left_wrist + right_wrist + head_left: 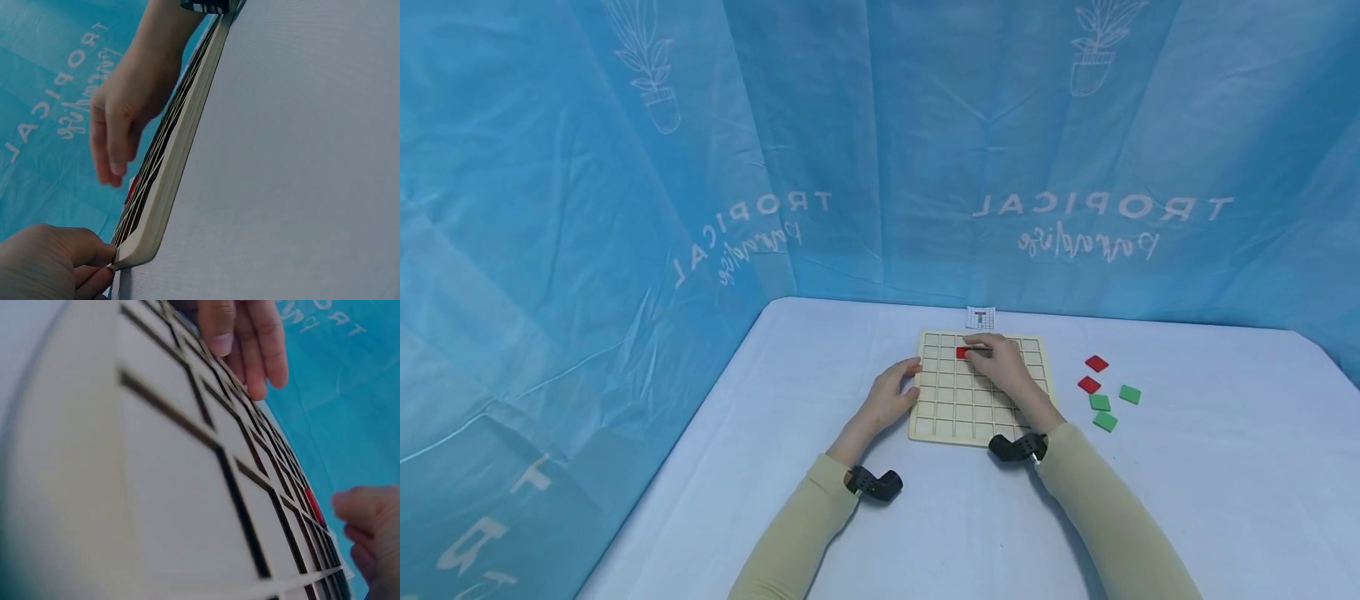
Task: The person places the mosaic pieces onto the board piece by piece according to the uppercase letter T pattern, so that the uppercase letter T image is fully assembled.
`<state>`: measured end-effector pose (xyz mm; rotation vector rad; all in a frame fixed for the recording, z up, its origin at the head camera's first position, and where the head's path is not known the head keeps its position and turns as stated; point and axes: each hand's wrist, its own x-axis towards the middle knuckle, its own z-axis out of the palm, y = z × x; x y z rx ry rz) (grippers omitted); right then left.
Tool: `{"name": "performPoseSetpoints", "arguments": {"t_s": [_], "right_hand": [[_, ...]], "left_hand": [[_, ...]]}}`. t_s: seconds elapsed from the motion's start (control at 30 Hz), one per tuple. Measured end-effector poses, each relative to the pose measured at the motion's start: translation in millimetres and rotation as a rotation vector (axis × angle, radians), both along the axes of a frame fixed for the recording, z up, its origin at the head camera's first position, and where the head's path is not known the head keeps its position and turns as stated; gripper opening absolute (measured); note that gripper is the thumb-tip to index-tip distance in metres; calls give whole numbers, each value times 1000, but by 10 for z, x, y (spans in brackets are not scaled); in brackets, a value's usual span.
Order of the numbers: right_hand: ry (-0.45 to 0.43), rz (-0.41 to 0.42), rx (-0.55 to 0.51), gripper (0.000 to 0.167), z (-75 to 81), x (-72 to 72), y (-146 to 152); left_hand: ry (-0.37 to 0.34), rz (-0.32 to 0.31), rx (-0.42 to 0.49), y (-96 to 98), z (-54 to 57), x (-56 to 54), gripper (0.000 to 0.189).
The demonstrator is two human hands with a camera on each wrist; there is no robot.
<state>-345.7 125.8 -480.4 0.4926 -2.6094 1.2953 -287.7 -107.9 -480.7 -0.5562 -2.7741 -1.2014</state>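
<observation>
The khaki left sleeve (799,527) is showing toward seven o'clock, the matching right sleeve (1112,510) toward five; both are meeting curved black wrist cameras (1017,449).

Head view: we find bright, even light, soft shadows beside the sleeves (793,533) on the table (955,533). Left wrist: we note a dimmer, greyer picture. Right wrist: the board (187,506) blurs at its near rim, far edge visibly bowed.
</observation>
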Motion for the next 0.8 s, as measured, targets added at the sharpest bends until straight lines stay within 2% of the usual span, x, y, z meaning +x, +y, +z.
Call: {"name": "performPoseSetpoints", "arguments": {"t_s": [0.17,0.37,0.47,0.6,0.73,0.8], "right_hand": [[13,-72,-76,33,163,144,142],[133,-188,-100,33,323,299,617],[213,-289,-87,35,92,117,1043],[206,-429,-72,43,-283,-111,1585],[134,-491,-64,46,-267,19,1807],[110,-509,-61,46,-196,138,1826]], "left_hand": [[-12,-11,3,10,-11,-2,51],[-2,-6,-22,2,-12,-30,51],[-3,-4,-20,-7,1,-37,51],[-10,4,-17,-10,1,-27,51],[-22,14,-12,1,-11,-13,51],[-20,15,-6,7,-19,-10,51]]}}
